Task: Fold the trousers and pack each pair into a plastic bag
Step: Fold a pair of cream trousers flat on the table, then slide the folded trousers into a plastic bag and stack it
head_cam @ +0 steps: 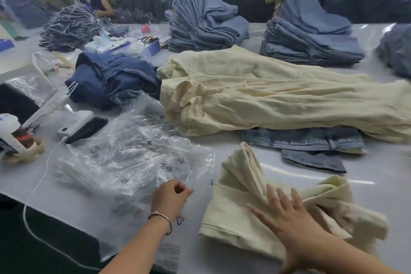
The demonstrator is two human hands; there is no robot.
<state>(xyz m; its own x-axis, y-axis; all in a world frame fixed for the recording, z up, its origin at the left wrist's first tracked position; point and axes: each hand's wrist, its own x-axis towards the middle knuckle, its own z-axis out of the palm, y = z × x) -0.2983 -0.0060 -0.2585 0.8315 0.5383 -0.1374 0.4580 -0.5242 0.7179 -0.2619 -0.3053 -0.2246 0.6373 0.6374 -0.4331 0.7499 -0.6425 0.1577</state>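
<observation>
At the near table edge, the right hand (pixel 287 216) lies flat, fingers spread, pressing the folded cream trousers (pixel 235 211). The left hand (pixel 171 196), bracelet on wrist, pinches the edge of the top plastic bag (pixel 138 162) between thumb and curled fingers. The bag stack sits just left of the trousers, touching; whether any bag holds something, I cannot tell. Bare table (pixel 378 176) shows right of the trousers. A cream pile (pixel 278 98) lies behind, over jeans (pixel 311 140).
</observation>
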